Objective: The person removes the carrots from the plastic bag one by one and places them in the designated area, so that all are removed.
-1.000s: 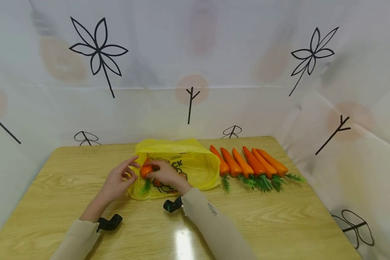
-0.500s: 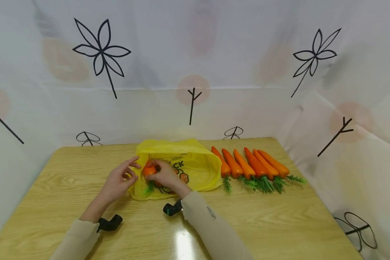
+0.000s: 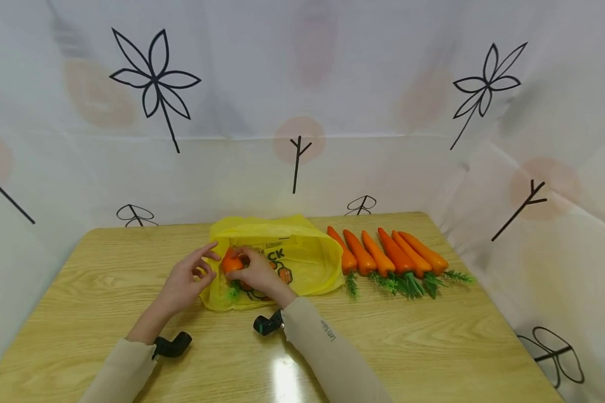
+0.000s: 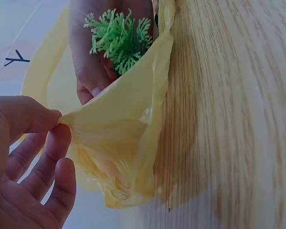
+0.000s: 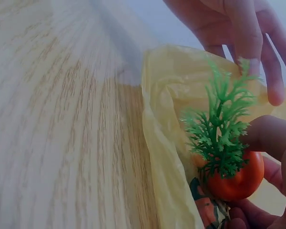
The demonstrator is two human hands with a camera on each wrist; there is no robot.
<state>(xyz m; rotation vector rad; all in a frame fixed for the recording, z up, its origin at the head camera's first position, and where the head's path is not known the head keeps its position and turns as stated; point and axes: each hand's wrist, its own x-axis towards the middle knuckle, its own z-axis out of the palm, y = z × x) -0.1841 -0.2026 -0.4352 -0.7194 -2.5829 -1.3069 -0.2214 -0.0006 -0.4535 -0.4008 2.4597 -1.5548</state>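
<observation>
A yellow plastic bag with printed lettering lies on the table, its mouth held wide. My left hand pinches the left edge of the mouth between thumb and forefinger, as the left wrist view shows; its other fingers are bent loosely. Just inside that edge, my right hand grips an orange carrot by its thick end, fingers and thumb around it. The carrot's green leafy top points toward me. Most of its tapered body is hidden by the hand and bag.
Right of the bag, several orange carrots lie side by side with green tops toward me. The nearest one touches or nearly touches the bag. The wooden table ends at a white cloth wall with plant drawings.
The carrot in my right hand has shifted slightly to the right inside the bag, and less of its leafy top shows. My left hand keeps its hold on the bag's edge.
</observation>
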